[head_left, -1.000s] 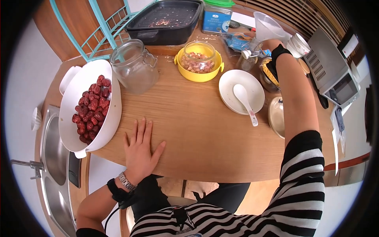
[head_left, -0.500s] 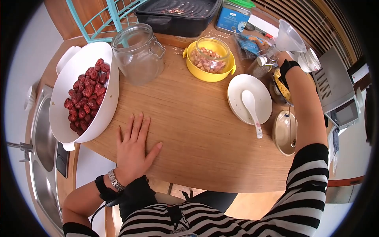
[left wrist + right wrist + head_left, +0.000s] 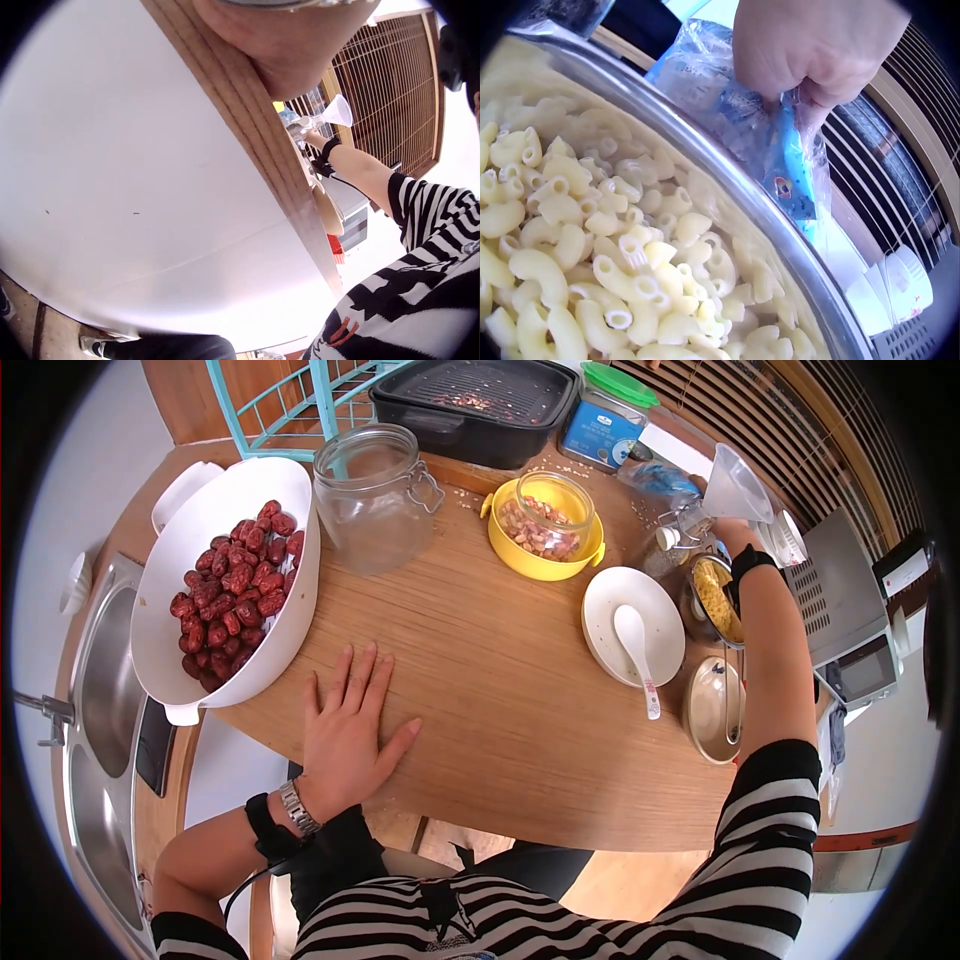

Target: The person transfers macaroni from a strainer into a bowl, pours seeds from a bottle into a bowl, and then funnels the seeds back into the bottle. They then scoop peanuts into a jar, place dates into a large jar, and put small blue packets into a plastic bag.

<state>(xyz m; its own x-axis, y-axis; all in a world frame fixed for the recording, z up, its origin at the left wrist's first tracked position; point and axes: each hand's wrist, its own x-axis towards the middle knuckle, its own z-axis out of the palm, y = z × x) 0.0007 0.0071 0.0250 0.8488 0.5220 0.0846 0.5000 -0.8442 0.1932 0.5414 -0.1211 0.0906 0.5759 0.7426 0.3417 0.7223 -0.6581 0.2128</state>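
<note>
My left hand (image 3: pixel 350 730) rests palm down on the wooden table (image 3: pixel 480 710), fingers straight, near the front edge. At the back right, behind the bowl of macaroni (image 3: pixel 715 600), is my right hand (image 3: pixel 735 532), partly hidden by the funnel (image 3: pixel 737 485). The right wrist view shows that hand (image 3: pixel 817 52) pinching a clear and blue plastic bag (image 3: pixel 739 112) between thumb and fingers, just beyond the metal rim of the macaroni bowl (image 3: pixel 592 247). In the left wrist view only part of the left hand (image 3: pixel 292 45) shows, over the table edge.
A white basin of red dates (image 3: pixel 150 650), an open glass jar (image 3: pixel 375 510) and a yellow bowl (image 3: pixel 535 565) with a glass one in it stand along the left and back. A plate with a spoon (image 3: pixel 610 645) and an oval dish (image 3: pixel 705 710) lie right. A black pan (image 3: pixel 470 410) stands behind.
The head view has shifted. My right hand remains at the back right, and more of the macaroni bowl shows beside its wrist. The left hand stays flat on the table.
</note>
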